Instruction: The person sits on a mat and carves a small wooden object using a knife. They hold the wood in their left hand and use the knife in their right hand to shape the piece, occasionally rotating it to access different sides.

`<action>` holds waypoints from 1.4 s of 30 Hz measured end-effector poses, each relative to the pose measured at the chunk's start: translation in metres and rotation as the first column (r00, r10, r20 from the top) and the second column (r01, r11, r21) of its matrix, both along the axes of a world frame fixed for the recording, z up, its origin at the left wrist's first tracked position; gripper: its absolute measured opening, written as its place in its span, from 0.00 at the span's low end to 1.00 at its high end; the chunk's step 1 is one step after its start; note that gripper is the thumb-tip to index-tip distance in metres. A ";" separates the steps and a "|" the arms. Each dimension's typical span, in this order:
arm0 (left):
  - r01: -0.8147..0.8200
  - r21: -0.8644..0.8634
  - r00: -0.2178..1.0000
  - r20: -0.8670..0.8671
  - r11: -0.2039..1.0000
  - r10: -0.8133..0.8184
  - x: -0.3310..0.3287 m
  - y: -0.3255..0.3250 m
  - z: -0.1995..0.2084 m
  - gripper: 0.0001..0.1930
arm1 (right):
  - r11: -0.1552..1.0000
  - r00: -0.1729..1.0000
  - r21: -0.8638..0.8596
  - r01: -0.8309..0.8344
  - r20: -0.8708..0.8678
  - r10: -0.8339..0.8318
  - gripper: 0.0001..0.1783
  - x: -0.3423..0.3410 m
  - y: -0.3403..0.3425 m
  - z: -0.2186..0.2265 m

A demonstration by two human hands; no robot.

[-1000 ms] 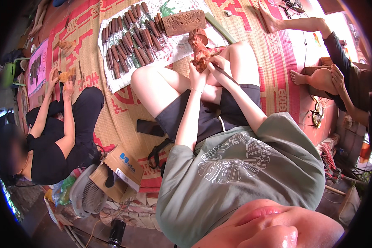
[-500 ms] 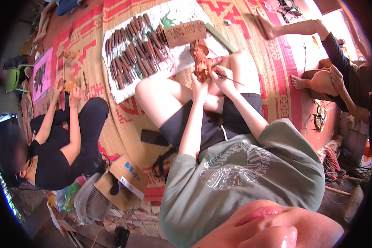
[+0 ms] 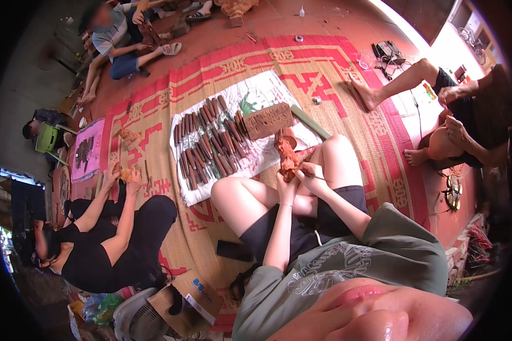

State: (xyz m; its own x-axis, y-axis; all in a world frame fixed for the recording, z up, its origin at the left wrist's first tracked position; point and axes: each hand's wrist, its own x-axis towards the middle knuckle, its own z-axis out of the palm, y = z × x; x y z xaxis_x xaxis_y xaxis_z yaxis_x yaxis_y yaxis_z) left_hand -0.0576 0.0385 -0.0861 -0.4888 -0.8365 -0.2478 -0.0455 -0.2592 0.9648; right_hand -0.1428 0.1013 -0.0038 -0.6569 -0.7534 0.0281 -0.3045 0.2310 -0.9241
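Note:
Between my bent knees, my left hand [image 3: 287, 187] is closed around the lower end of a reddish-brown carved wooden figure [image 3: 286, 150]. My right hand [image 3: 311, 175] grips a thin carving tool [image 3: 321, 178] like a pen, its tip end at the figure's lower part. The exact contact is too small to make out. Beyond my knees a white cloth [image 3: 256, 91] carries rows of wood-handled carving tools [image 3: 210, 139]. A rough brown block [image 3: 268, 121] rests on the cloth by the figure's far end, with a green bar [image 3: 310, 121] beside it.
A patterned red and straw mat [image 3: 165, 142] covers the floor. A dark phone [image 3: 234, 250] and a cardboard box [image 3: 186, 302] lie to my left. One person [image 3: 105, 250] sits at left holding a light wooden piece; others sit at the far left and right.
The view has tilted upward, so the mat's far edge and a person beyond it now show. Both my hands keep their hold on the figure and the tool.

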 end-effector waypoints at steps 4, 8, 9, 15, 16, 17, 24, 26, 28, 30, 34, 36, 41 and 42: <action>-0.031 0.023 0.991 -0.132 0.999 0.034 -0.001 -0.001 0.009 0.29 | 0.996 0.999 -0.067 0.054 0.011 -0.053 0.06 -0.003 -0.008 -0.002; 0.027 0.152 0.993 -0.115 0.988 -0.009 0.007 -0.004 0.017 0.27 | 0.994 0.999 -0.108 -0.018 0.033 0.022 0.05 0.002 -0.003 -0.003; 0.020 0.146 0.994 -0.112 0.989 -0.003 0.008 -0.005 0.013 0.27 | 0.986 0.995 -0.168 0.023 0.102 -0.006 0.04 0.003 -0.002 -0.005; 0.047 0.269 0.995 -0.102 0.962 -0.020 0.013 -0.008 0.031 0.24 | 0.931 0.957 -0.306 0.198 0.265 -0.116 0.04 -0.032 0.007 -0.015; 0.009 0.306 0.995 -0.093 0.952 0.021 0.013 -0.006 0.042 0.20 | 0.943 0.957 -0.282 0.174 0.275 -0.095 0.05 -0.038 0.013 -0.020; 0.022 0.332 0.994 -0.110 0.943 0.016 0.012 -0.006 0.040 0.19 | 0.955 0.957 -0.248 0.165 0.273 -0.095 0.05 -0.040 0.019 -0.023; 0.086 0.557 0.951 -0.293 0.826 0.099 0.023 -0.020 0.021 0.11 | 0.977 0.946 -0.203 0.066 0.325 0.004 0.07 -0.023 0.024 -0.021; 0.100 0.630 0.939 -0.316 0.770 0.137 0.025 -0.023 0.015 0.08 | 0.978 0.949 -0.203 0.047 0.316 0.020 0.06 -0.021 0.022 -0.023; 0.093 0.673 0.922 -0.336 0.734 0.192 0.023 -0.021 0.020 0.06 | 0.980 0.954 -0.198 0.032 0.298 0.029 0.05 -0.023 0.023 -0.025; 0.097 0.699 0.905 -0.358 0.709 0.228 0.023 -0.021 0.019 0.05 | 0.979 0.948 -0.204 0.023 0.316 0.044 0.05 -0.022 0.022 -0.026; 0.103 0.737 0.886 -0.374 0.669 0.275 0.025 -0.022 0.016 0.04 | 0.979 0.950 -0.202 0.010 0.308 0.054 0.05 -0.018 0.024 -0.027; 0.076 0.769 0.876 -0.355 0.635 0.325 0.024 -0.020 0.019 0.03 | 0.977 0.956 -0.212 0.012 0.288 0.051 0.05 -0.020 0.025 -0.026; 0.125 0.754 0.878 -0.388 0.645 0.282 0.025 -0.015 0.011 0.04 | 0.984 0.967 -0.177 -0.012 0.247 0.056 0.05 -0.023 0.024 -0.024; 0.150 0.748 0.900 -0.374 0.646 0.224 0.025 -0.015 0.012 0.05 | 0.983 0.966 -0.181 -0.009 0.252 0.055 0.05 -0.024 0.025 -0.024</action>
State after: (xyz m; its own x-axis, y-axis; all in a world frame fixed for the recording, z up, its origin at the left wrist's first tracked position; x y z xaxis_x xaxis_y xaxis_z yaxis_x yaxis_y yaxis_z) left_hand -0.0322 0.0231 -0.0746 -0.6668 -0.4695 -0.5787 0.3154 -0.8814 0.3517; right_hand -0.1664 0.1263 -0.0278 -0.6350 -0.7725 -0.0024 -0.0581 0.0508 -0.9970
